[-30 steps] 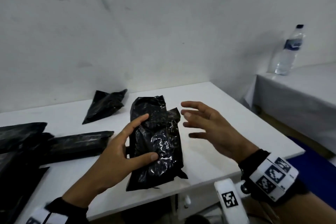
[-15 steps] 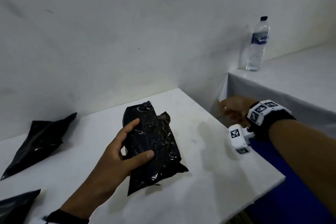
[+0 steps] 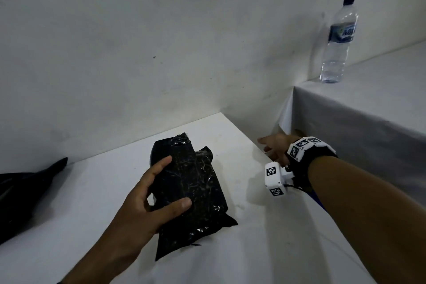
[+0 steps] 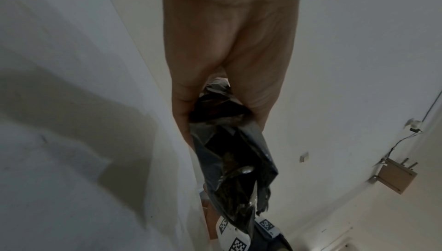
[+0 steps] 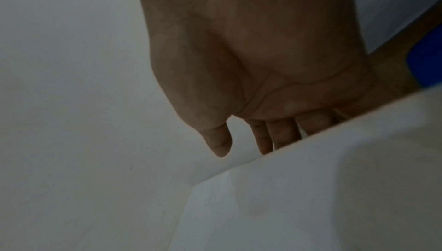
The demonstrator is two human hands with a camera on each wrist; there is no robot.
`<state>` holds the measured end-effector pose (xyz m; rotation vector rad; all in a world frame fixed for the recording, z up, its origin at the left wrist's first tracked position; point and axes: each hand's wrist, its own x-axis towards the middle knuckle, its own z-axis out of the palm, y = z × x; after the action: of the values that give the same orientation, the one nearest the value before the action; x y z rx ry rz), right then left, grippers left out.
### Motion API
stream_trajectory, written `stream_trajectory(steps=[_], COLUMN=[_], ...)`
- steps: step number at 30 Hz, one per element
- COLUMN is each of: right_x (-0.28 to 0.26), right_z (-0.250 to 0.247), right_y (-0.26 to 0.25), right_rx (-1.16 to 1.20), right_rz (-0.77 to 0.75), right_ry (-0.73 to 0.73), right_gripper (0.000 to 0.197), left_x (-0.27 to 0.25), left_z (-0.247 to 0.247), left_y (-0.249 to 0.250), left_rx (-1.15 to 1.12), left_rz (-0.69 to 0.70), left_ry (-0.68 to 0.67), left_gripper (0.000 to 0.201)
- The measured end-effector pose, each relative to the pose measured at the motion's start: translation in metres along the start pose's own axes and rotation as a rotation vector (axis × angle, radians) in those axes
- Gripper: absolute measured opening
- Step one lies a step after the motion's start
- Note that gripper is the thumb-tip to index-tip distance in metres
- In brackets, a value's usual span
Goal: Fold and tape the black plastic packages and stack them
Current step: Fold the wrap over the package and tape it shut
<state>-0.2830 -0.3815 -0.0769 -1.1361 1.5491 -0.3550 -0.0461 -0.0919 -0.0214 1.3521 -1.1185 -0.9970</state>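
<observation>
A folded black plastic package (image 3: 196,191) is held just above the white table (image 3: 265,237), gripped by my left hand (image 3: 147,205) with the thumb across its front and the fingers behind it. In the left wrist view the crumpled package (image 4: 229,160) hangs out from between thumb and fingers. My right hand (image 3: 274,145) reaches past the table's right edge into the gap beside the cloth-covered table. Its fingers (image 5: 275,137) are straight and hold nothing; their tips are hidden behind the table edge. No tape is in view.
Another black package (image 3: 27,182) lies at the table's left edge. A clear water bottle (image 3: 338,41) stands on the cloth-covered table (image 3: 368,122) to the right. A white wall runs close behind both tables. A blue surface (image 3: 320,200) shows below my right arm.
My right hand left the package and swung out to the right, past the table edge and down into the gap. My left hand kept its grip. The head view turned right.
</observation>
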Motion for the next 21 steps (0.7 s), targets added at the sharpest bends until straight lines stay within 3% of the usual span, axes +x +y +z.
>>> stream_trajectory(steps=[8,13,15,19,21], right_x=[0.012,0.012,0.023,0.025,0.019], right_z=[-0.003,-0.015,-0.018,-0.021,-0.02], right_y=[-0.003,-0.001,0.002,0.006,0.005], right_rx=[0.177,0.337,0.389,0.45,0.309], right_rz=[0.0,0.054,0.024,-0.048,-0.173], right_ry=[0.015,0.045,0.073,0.16,0.242], right_gripper=[0.014,0.025,0.038,0.022,0.031], left_x=[0.01,0.009,0.009,0.008,0.006], left_z=[-0.001,-0.001,-0.002,-0.004,-0.005], left_y=[0.0,-0.004,-0.003,-0.001,-0.001], left_rx=[0.008,0.007,0.006,-0.005,-0.004], left_rz=[-0.001,-0.004,-0.004,0.009,0.013], left_ry=[-0.024,-0.032,-0.027,-0.008,0.001], left_gripper=[0.079,0.078,0.078,0.078,0.078])
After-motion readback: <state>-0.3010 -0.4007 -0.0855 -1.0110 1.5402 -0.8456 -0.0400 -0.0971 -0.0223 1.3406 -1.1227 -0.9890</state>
